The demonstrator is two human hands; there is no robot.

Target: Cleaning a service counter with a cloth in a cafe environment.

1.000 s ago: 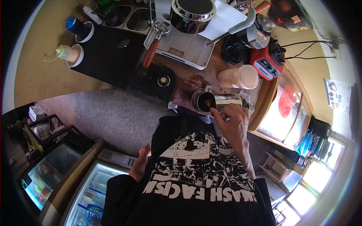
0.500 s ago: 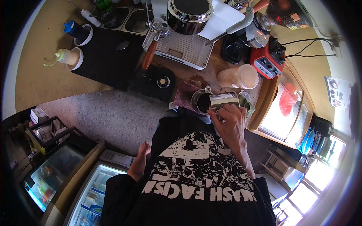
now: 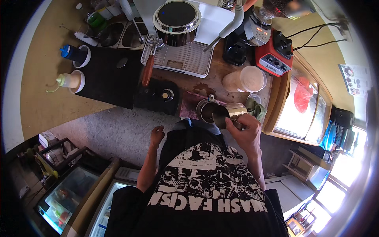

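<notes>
My right hand point(image 3: 245, 132) is closed on a shiny metal cup point(image 3: 237, 108) by its near side. The cup is tilted, its dark mouth facing left over the edge of a metal pitcher point(image 3: 206, 110). That pitcher stands upright at the counter's front edge, on a reddish-brown cloth point(image 3: 189, 106). What is inside either vessel is too dark to make out. Away from the counter, my left hand point(image 3: 157, 136) hangs above the floor with loosely curled fingers and nothing in it.
A tub of pale contents point(image 3: 244, 79) and a green cloth point(image 3: 256, 108) lie near the cup. Behind stand an espresso machine point(image 3: 175, 59) with a portafilter point(image 3: 150, 63), a grinder point(image 3: 256, 31) and a red appliance point(image 3: 274, 59). A black mat point(image 3: 106, 75) covers the left counter.
The metal cup has tipped, so its dark mouth now shows. My right hand has turned and lowered slightly. My left hand has swung forward toward the counter. The whole view has shifted a little.
</notes>
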